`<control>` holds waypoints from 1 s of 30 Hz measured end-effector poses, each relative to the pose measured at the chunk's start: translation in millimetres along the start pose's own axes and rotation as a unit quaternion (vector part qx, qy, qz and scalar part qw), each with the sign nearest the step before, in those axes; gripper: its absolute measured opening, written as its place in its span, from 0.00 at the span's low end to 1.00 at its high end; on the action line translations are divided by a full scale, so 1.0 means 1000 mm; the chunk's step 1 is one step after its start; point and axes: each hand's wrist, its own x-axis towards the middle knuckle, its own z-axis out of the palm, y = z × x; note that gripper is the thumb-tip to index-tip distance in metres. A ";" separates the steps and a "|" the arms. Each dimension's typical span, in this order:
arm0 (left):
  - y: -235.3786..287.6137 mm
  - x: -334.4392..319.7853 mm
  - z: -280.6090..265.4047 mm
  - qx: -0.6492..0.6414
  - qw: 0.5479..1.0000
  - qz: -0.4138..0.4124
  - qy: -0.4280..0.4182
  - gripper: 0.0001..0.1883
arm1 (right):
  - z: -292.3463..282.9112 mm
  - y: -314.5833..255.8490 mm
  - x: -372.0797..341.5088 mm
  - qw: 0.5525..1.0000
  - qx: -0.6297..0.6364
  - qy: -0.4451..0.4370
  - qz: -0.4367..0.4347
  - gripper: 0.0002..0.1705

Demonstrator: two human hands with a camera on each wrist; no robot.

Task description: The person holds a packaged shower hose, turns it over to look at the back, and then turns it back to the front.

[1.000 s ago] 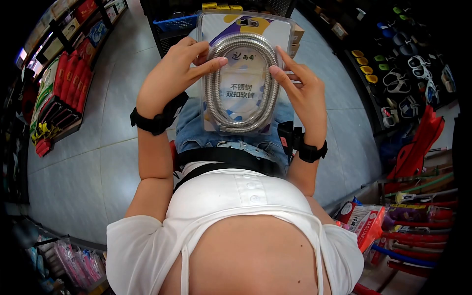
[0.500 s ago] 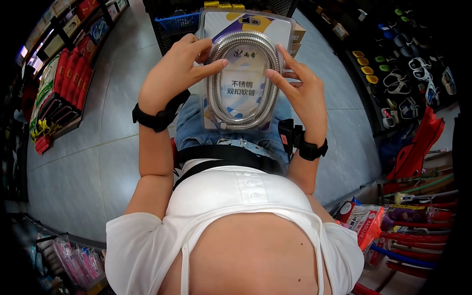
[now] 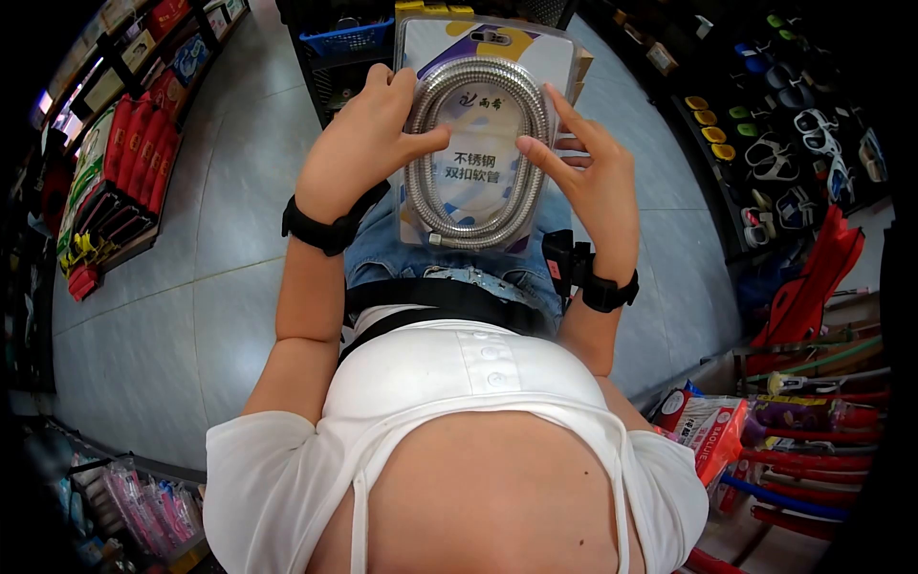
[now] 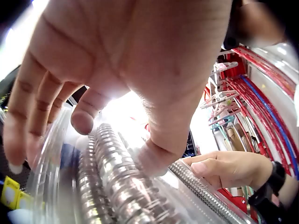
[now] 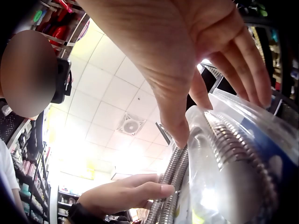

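Note:
A coiled silver shower hose (image 3: pixel 421 191) lies in an oval inside a clear plastic blister pack with a printed card (image 3: pixel 430 38), held up over the person's lap. At its left side, the left hand (image 3: pixel 359 143) grips the pack, thumb across the front of the coil. In the left wrist view, that hand's thumb (image 4: pixel 161 156) and index fingertip straddle the hose, and its other fingers pass over the pack's outer edge. The right hand (image 3: pixel 593 177) holds the opposite side, thumb in front; in the right wrist view, its fingers (image 5: pixel 243 70) reach round behind the edge.
Beyond the pack stands a dark rack with a blue basket (image 3: pixel 349 40). Shelves of goggles and glasses (image 3: pixel 765 143) line the right, with red tubes (image 3: pixel 813 469) below them. Red packets (image 3: pixel 139 158) stand at left on the tiled floor's edge.
The pack has shifted slightly right and away from the body. The left hand has moved right with it, its fingers now higher along the edge. The right hand stays nearly in place.

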 end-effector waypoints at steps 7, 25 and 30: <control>0.000 0.000 0.001 0.007 1.000 -0.002 -0.007 0.25 | 0.003 0.002 0.000 1.000 0.001 0.017 -0.025 0.35; 0.006 0.000 -0.004 0.021 1.000 -0.006 -0.019 0.26 | 0.002 0.002 -0.001 1.000 0.015 -0.001 0.000 0.35; 0.004 0.000 -0.003 0.025 1.000 0.003 -0.015 0.26 | 0.002 0.002 0.000 1.000 0.012 -0.004 -0.003 0.36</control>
